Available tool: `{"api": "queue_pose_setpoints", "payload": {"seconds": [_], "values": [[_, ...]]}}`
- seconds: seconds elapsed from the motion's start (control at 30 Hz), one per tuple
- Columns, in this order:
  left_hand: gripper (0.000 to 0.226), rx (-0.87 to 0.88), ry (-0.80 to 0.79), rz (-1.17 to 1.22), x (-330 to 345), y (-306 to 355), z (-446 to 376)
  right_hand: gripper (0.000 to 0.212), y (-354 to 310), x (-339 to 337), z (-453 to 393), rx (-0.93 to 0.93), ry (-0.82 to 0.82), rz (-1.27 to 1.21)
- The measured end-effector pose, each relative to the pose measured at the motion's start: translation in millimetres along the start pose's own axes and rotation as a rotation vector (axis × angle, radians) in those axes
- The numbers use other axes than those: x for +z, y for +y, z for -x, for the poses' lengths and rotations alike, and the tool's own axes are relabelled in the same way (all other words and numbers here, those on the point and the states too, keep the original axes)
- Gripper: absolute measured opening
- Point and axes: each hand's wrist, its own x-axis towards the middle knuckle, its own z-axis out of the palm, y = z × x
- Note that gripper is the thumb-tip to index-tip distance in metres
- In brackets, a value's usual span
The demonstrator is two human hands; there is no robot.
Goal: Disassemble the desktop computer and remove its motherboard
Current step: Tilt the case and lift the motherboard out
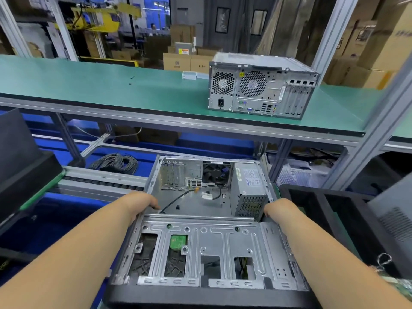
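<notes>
An open grey desktop case [200, 244] lies on its side in front of me, its black front panel nearest me. My left hand [139, 204] grips the case's left wall, fingers curled over the edge. My right hand [278, 209] grips the right wall beside the power supply [250, 192]. Inside, the floor of the case is bare metal with a black fan [216, 173] at the back and a loose black cable [176, 200]. No motherboard shows inside it. The drive cage [200, 253] spans the near half.
A second, closed computer [260, 85] stands on the green upper shelf [111, 85]. A roller conveyor [100, 179] runs to the left, with coiled cables [116, 162] behind it. Black foam trays sit at left [22, 166] and right [334, 219]. Circuit board parts [399, 284] lie at lower right.
</notes>
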Motion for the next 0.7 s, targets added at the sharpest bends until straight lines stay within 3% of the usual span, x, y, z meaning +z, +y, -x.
{"api": "queue_pose_setpoints", "payload": {"seconds": [0.1, 0.47, 0.6, 0.7], "values": [[0.057, -0.006, 0.005, 0.0, 0, 2, -6, 0.016, -4, -1, -6, 0.014, 0.01, 0.022], [0.02, -0.084, -0.084, 0.158, -12, -9, -13, 0.019, 5, -4, -9, 0.049, 0.032, -0.121], [0.03, 0.004, -0.071, 0.175, -19, 6, -15, 0.017, 16, -9, -14, 0.03, 0.079, -0.293], [0.04, 0.12, -0.089, 0.22, -24, 22, -17, 0.007, 24, -17, -10, -0.04, 0.208, -0.428]]}}
